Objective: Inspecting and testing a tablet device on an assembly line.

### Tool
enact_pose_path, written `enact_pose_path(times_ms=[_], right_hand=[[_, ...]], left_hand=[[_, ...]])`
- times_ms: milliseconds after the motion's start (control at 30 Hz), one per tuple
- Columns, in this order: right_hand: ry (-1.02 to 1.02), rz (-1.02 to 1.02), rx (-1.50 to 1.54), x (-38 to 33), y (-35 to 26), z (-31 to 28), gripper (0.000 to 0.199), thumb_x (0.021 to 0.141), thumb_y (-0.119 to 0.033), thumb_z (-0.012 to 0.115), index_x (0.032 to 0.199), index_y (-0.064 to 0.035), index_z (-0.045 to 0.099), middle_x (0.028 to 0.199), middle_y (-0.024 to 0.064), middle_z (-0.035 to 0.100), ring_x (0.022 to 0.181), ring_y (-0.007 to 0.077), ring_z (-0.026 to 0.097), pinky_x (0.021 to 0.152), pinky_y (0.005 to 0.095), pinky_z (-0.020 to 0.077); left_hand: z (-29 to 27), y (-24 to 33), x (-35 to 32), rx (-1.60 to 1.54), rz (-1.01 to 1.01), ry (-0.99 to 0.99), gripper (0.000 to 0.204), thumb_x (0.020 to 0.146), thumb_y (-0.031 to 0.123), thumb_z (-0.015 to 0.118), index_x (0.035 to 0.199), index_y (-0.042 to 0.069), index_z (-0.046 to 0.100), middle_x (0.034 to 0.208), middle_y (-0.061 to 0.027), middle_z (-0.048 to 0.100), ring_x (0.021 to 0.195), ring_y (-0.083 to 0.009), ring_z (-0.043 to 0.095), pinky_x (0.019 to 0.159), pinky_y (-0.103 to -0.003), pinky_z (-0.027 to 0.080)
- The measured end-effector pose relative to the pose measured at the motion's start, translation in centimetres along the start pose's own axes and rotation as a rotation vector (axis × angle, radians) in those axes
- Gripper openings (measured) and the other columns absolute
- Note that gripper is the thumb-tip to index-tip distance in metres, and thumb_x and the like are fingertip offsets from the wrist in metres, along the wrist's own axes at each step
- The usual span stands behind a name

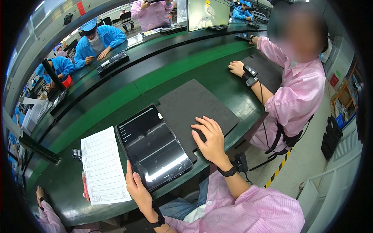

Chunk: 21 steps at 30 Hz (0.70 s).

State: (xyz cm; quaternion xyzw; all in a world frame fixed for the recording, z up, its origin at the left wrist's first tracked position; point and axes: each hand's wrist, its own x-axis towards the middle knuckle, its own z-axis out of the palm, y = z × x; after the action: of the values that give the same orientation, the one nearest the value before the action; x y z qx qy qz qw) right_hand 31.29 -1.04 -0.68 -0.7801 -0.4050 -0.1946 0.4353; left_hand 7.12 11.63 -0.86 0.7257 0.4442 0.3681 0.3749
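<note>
A large black tablet lies on the green bench with its screen up, beside a dark foam mat. Bright reflections cross the glass, and small lines of text show near its top left. My left hand is at the lower left edge of the tablet, fingers stretched along its side; some fingers are hidden. Over the right part of the dark foam mat is my right hand, open, fingers spread, nothing in it. Both wrists wear black straps.
Left of the tablet lies a printed form, with a metal clip and a red pen beside it. A person in pink sits at the right. Another person's hand rests at the lower left. Workers in blue sit across the bench.
</note>
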Motion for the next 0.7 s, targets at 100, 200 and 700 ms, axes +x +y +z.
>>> enact_pose_path(times_ms=[100, 200, 700], right_hand=[[0.0, -0.015, 0.001, 0.03, 0.04, 0.05, 0.02, 0.087, -0.023, 0.066, 0.1, -0.0079, 0.07, 0.123, 0.0117, 0.064, 0.122, 0.0336, 0.054, 0.106, 0.047, 0.0378], [0.006, -0.003, 0.0, 0.1, -0.11, 0.01, 0.019, 0.087, -0.021, 0.065, 0.1, -0.0083, 0.071, 0.122, 0.0096, 0.065, 0.122, 0.032, 0.054, 0.105, 0.0454, 0.0386], [-0.008, 0.007, 0.018, -0.37, -0.22, 0.11, 0.019, 0.087, -0.022, 0.066, 0.099, -0.0081, 0.071, 0.121, 0.0112, 0.065, 0.121, 0.0331, 0.055, 0.105, 0.0465, 0.0391]], left_hand=[[-0.13, 0.03, 0.0, 0.005, -0.018, -0.014, 0.043, 0.103, 0.019, 0.043, 0.142, 0.003, 0.049, 0.116, -0.0138, 0.064, 0.081, -0.0174, 0.05, 0.078, -0.03, 0.043], [0.01, -0.35, 0.09, 0.005, 0.018, 0.006, 0.042, 0.103, 0.018, 0.043, 0.142, 0.003, 0.049, 0.116, -0.0141, 0.064, 0.084, -0.0181, 0.052, 0.081, -0.03, 0.044], [-0.3, -0.35, -0.24, -0.002, 0.028, 0.001, 0.043, 0.102, 0.017, 0.043, 0.142, 0.002, 0.049, 0.11, -0.0132, 0.063, 0.08, -0.0175, 0.049, 0.078, -0.03, 0.043]])
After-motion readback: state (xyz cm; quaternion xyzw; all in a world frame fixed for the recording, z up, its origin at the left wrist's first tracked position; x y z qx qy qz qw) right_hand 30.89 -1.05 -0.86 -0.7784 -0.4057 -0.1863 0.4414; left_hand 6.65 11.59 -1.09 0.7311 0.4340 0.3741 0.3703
